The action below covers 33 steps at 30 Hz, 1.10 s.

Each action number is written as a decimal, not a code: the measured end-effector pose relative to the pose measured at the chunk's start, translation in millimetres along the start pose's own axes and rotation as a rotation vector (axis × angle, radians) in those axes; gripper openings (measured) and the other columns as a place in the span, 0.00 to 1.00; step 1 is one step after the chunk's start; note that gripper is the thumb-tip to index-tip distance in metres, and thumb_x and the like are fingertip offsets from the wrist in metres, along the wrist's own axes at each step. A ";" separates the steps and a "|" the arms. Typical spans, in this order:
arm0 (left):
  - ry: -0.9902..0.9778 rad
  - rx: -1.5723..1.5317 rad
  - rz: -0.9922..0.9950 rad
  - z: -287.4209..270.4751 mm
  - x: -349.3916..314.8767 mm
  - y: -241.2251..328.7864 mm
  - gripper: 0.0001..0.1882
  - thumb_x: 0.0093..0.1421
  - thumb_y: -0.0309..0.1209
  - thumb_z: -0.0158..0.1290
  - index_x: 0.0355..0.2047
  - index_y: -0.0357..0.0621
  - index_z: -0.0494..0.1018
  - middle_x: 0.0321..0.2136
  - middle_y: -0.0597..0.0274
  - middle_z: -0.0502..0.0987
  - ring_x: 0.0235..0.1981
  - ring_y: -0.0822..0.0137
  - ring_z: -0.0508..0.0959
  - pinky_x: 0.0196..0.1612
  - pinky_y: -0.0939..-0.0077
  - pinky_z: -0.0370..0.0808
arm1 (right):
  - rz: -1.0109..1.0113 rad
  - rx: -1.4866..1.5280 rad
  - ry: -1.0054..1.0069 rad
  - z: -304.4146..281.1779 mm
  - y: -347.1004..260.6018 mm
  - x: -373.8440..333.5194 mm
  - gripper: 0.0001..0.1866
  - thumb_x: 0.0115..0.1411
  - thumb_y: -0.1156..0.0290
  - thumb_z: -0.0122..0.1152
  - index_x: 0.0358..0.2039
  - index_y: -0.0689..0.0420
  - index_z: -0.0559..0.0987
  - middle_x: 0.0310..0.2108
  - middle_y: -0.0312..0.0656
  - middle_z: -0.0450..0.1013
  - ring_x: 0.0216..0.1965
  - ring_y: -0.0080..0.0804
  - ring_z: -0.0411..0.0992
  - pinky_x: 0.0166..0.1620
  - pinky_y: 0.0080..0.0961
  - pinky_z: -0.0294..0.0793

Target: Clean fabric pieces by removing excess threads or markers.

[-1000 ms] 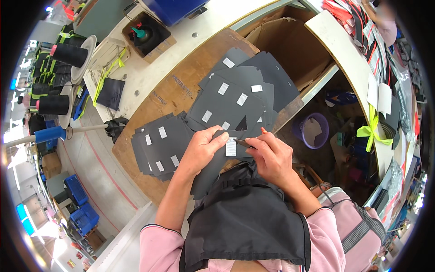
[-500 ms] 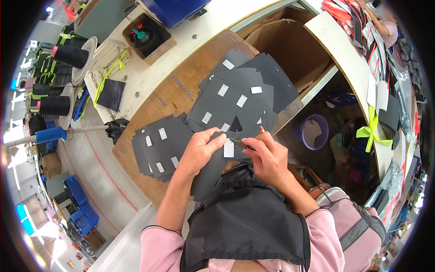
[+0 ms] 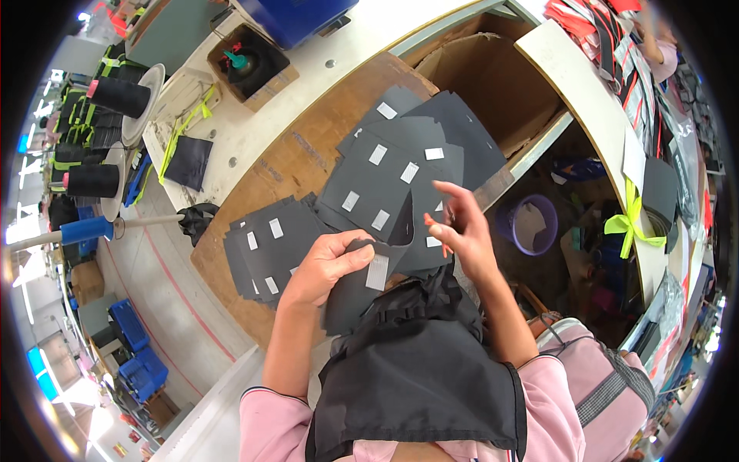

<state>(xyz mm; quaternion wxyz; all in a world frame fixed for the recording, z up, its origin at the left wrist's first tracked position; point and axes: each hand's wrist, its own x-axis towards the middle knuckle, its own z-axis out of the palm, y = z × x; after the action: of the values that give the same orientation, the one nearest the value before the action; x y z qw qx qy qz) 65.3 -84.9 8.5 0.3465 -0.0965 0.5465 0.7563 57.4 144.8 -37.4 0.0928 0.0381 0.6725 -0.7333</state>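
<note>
A worn brown wooden board [image 3: 248,189] carries two overlapping spreads of dark gray cut pieces, a smaller stack [image 3: 265,258] at left and a larger pile [image 3: 358,175] at right, both dotted with white labels. Alongside, a white tabletop [image 3: 362,46] bears a blue case [image 3: 292,19], an open brown box [image 3: 271,91] and a dark square [image 3: 189,163].

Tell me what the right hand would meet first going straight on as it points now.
Probably the pile of dark panels ahead and to the left of the right hand, though depth is unclear.
</note>
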 end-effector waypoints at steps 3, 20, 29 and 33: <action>-0.121 -0.097 0.049 -15.2 0.1 -7.2 0.07 0.57 0.30 0.54 0.33 0.39 0.74 0.26 0.73 0.73 0.29 0.80 0.70 0.36 0.84 0.67 | 0.444 0.608 -0.450 -4.5 22.3 15.6 0.25 0.54 0.61 0.63 0.48 0.60 0.70 0.22 0.25 0.57 0.18 0.12 0.52 0.20 0.13 0.49; 0.296 1.080 0.599 -21.5 10.1 -14.7 0.12 0.53 0.35 0.57 0.35 0.42 0.76 0.34 0.61 0.78 0.36 0.63 0.75 0.57 0.63 0.58 | 0.659 0.633 0.095 36.7 30.1 -17.5 0.09 0.58 0.69 0.59 0.24 0.55 0.70 0.16 0.26 0.59 0.12 0.13 0.49 0.18 0.14 0.47; 0.224 0.304 0.140 -1.0 3.6 -14.5 0.13 0.61 0.36 0.51 0.36 0.37 0.74 0.23 0.70 0.74 0.25 0.81 0.69 0.29 0.84 0.67 | -0.382 -0.450 0.123 29.0 -0.3 -36.6 0.20 0.50 0.78 0.63 0.44 0.60 0.70 0.32 0.43 0.66 0.26 0.29 0.67 0.33 0.22 0.69; 0.246 0.365 0.118 -0.2 2.9 -14.0 0.15 0.63 0.39 0.49 0.34 0.37 0.73 0.19 0.72 0.70 0.23 0.81 0.65 0.27 0.83 0.64 | -0.481 -0.702 -0.011 30.4 -19.8 -30.0 0.18 0.45 0.77 0.65 0.39 0.57 0.74 0.30 0.41 0.68 0.23 0.34 0.69 0.27 0.25 0.69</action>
<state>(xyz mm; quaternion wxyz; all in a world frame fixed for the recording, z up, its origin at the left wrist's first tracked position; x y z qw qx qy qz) 71.9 -81.6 -3.7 0.2443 -0.0917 0.7172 0.6462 85.3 118.7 -9.7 -0.0699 -0.1579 0.8706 -0.4607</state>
